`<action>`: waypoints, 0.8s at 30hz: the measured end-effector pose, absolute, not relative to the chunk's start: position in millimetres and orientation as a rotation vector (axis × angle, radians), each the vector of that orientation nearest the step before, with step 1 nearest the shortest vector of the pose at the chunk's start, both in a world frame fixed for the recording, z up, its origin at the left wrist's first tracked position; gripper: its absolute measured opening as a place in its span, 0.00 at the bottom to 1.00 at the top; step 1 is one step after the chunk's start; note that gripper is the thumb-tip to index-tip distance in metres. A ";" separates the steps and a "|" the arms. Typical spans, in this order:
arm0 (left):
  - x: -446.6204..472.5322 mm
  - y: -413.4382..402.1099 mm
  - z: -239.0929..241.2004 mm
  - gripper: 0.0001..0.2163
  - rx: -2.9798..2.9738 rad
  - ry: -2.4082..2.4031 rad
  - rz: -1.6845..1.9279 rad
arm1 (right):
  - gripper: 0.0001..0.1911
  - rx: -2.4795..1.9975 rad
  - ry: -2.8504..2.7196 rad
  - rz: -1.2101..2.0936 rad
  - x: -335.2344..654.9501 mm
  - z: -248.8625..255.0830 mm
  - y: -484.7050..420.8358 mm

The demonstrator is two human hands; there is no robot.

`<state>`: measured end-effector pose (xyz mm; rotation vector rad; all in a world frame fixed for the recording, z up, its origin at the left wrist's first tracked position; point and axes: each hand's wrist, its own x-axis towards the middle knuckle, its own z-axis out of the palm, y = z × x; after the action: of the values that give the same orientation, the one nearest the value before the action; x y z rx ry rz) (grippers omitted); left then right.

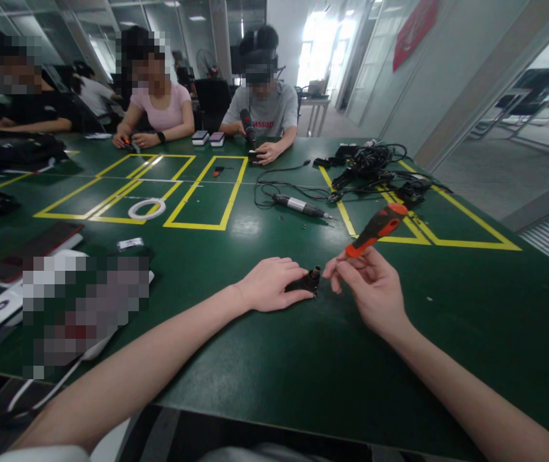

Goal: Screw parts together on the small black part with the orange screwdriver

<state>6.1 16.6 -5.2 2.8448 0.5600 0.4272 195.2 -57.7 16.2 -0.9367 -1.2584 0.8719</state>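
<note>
My left hand [274, 284] is closed around a small black part [309, 282] on the green table, fingers on its far side and thumb on its near side. A short metallic cylinder stands up from the part's right end. Just to the right, my right hand [375, 282] holds a red-and-black screwdriver [377, 230] by the lower end of its handle. The handle tilts up and to the right, above the fingers. I cannot make out the screwdriver's shaft, and most of the black part is hidden under my left hand.
Beyond my hands lie a pen-shaped electric screwdriver [298, 205] and a heap of black cables [370, 163]. A white ring [146, 208] rests by yellow tape outlines. Phones and a white power strip [2, 305] are at left. Several people sit across the table [264, 366].
</note>
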 end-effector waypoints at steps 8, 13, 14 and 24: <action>7.8 15.2 -7.7 0.14 2.863 0.596 0.422 | 0.17 -0.995 -1.309 0.866 195.6 19.2 -58.7; 8.5 13.0 -5.9 0.14 2.871 0.602 0.439 | 0.15 -0.927 -1.293 0.867 193.5 18.7 -60.9; 8.5 12.7 -5.3 0.14 2.872 0.604 0.440 | 0.15 -0.947 -1.291 0.848 193.7 19.0 -61.1; 9.0 13.0 -5.7 0.14 2.858 0.631 0.427 | 0.17 -0.961 -1.321 0.859 192.1 19.8 -61.5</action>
<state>9.0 13.0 -5.7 2.8581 0.6308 0.4268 192.1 -61.5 19.8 -0.9607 -1.3210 0.8593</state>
